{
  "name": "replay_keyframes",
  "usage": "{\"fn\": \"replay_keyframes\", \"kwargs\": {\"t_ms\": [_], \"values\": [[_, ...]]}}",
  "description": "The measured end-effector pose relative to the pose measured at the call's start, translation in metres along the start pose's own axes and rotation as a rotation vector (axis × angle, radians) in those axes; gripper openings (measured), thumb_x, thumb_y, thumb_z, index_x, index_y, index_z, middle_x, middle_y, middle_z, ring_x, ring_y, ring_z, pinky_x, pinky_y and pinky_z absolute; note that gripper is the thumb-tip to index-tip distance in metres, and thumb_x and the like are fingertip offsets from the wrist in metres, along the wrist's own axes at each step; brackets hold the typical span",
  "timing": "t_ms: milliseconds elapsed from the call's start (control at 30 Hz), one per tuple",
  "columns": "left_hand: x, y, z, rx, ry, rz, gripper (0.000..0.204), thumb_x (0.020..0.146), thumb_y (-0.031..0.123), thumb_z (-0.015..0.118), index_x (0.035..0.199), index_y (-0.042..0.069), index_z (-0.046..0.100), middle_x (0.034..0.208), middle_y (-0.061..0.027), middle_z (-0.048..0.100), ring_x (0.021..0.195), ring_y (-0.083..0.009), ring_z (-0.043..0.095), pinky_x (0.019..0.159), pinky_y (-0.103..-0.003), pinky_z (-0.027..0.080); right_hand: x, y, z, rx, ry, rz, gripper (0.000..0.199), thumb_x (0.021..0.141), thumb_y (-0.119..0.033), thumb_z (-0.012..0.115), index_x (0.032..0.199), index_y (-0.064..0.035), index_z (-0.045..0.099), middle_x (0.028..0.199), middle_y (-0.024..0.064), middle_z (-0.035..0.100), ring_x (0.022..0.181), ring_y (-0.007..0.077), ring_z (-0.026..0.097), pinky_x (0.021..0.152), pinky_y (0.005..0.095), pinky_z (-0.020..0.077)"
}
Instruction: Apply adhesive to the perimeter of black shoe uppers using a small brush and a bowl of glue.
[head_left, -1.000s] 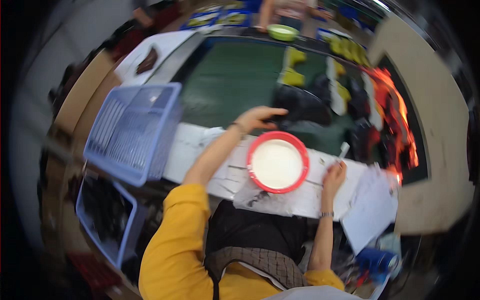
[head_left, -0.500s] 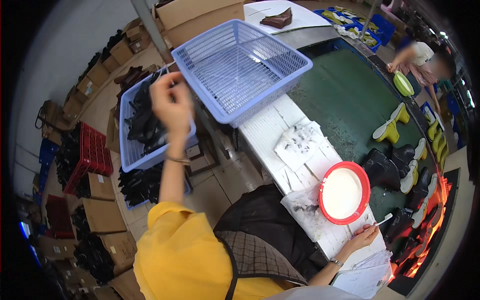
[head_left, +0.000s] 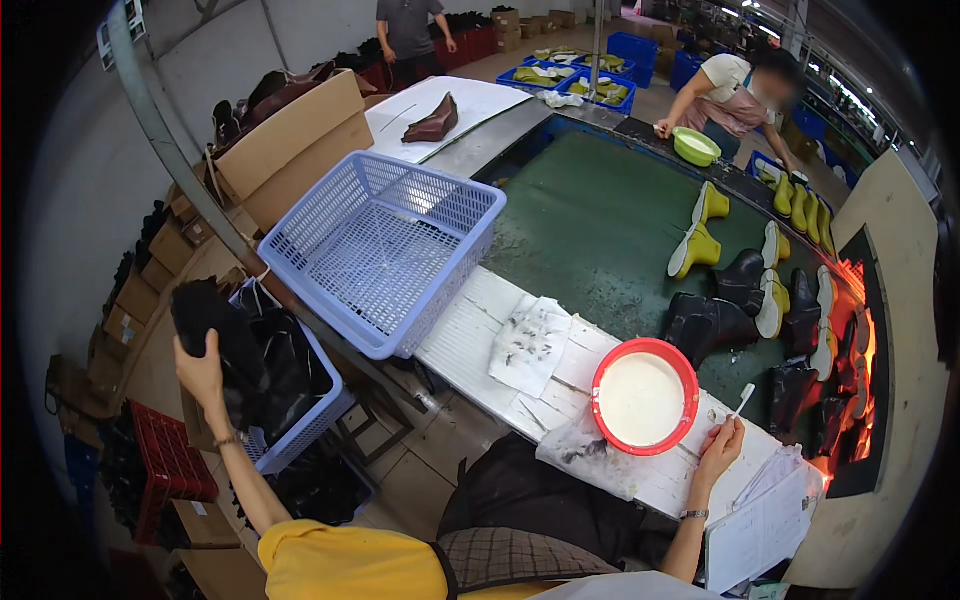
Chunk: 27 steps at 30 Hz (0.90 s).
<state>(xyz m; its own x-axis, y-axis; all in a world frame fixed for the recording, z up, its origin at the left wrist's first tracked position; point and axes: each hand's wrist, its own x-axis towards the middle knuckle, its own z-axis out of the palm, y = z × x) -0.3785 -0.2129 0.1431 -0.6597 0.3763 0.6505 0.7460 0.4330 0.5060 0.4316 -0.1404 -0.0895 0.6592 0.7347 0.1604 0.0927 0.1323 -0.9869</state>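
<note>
A seated worker in a yellow top reaches out to the side with the left hand (head_left: 200, 372), fingers wrapped around the lower end of a black boot (head_left: 205, 318) held above a lower blue basket (head_left: 318, 398) packed with more dark footwear. The boot stands nearly upright in the grasp, its long axis running up and slightly away from the wrist, the free end pointing toward the stacked cardboard boxes (head_left: 285, 140) along the wall; which end is toe or shaft cannot be told. The right hand (head_left: 720, 447) rests on the white workbench (head_left: 470, 345), fingers pinched closed on a thin white brush (head_left: 742, 400) whose handle slants up and to the right, away from the body. Just beside that hand sits a red-rimmed bowl (head_left: 645, 397) of white liquid, and between bowl and basket lie smeared white rags (head_left: 530, 340). A large, empty-looking blue mesh basket (head_left: 385, 250) sits tilted at the bench's left end, overlapping the lower one. Beyond the bench, a green conveyor belt (head_left: 600, 220) carries yellow-green and black boots (head_left: 745, 285) lined up toward an orange-glowing heater (head_left: 860, 340) at the right edge. At the far end of the belt another person (head_left: 735, 85) leans over a green bowl (head_left: 697, 146); a brown boot (head_left: 435, 122) lies on a white table behind.
</note>
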Motion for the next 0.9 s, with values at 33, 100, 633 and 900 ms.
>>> {"fn": "replay_keyframes", "kwargs": {"t_ms": [33, 100, 633, 900], "values": [[-0.001, 0.034, -0.009, -0.118, -0.009, 0.043, 0.058, 0.091, 0.025, 0.076, 0.139, -0.001, 0.058, 0.122, -0.0221, 0.071, 0.110, -0.0345, 0.070, 0.094, -0.042, 0.054, -0.001, -0.002, -0.001, -0.024, 0.000, 0.006, 0.023, 0.110, -0.022, 0.051, 0.120, -0.0025, 0.059, 0.068, -0.0035, 0.049, 0.048, 0.0015, 0.036, 0.041, 0.0202, 0.0264], [-0.026, 0.117, -0.024, -0.482, -0.262, 0.033, 0.061, 0.092, 0.025, 0.076, 0.140, -0.006, 0.056, 0.129, -0.0182, 0.068, 0.115, -0.0266, 0.066, 0.101, -0.037, 0.050, 0.008, 0.012, -0.009, -0.133, 0.066, -0.004, 0.023, 0.110, -0.022, 0.052, 0.120, -0.0023, 0.059, 0.068, -0.0042, 0.049, 0.049, 0.0017, 0.038, 0.042, 0.0204, 0.0278], [-0.240, 0.327, 0.115, -0.868, -1.438, 0.312, 0.045, 0.079, 0.022, 0.088, 0.111, -0.006, 0.073, 0.097, -0.0156, 0.078, 0.091, -0.0179, 0.073, 0.083, -0.035, 0.057, -0.024, -0.121, 0.025, -1.019, -0.344, -0.579, 0.014, 0.085, -0.024, 0.079, 0.089, -0.0106, 0.079, 0.081, 0.0088, 0.064, 0.072, 0.0303, 0.065, 0.063, 0.0417, 0.0494], [-0.225, 0.336, 0.110, -0.983, -1.480, 0.251, 0.040, 0.084, 0.015, 0.084, 0.115, -0.006, 0.071, 0.101, -0.0085, 0.076, 0.090, -0.0112, 0.068, 0.082, -0.029, 0.056, -0.033, -0.143, 0.033, -0.973, -0.411, -0.451, 0.007, 0.086, -0.013, 0.077, 0.091, -0.0077, 0.078, 0.083, 0.0088, 0.064, 0.070, 0.0303, 0.067, 0.063, 0.0402, 0.0502]]}}
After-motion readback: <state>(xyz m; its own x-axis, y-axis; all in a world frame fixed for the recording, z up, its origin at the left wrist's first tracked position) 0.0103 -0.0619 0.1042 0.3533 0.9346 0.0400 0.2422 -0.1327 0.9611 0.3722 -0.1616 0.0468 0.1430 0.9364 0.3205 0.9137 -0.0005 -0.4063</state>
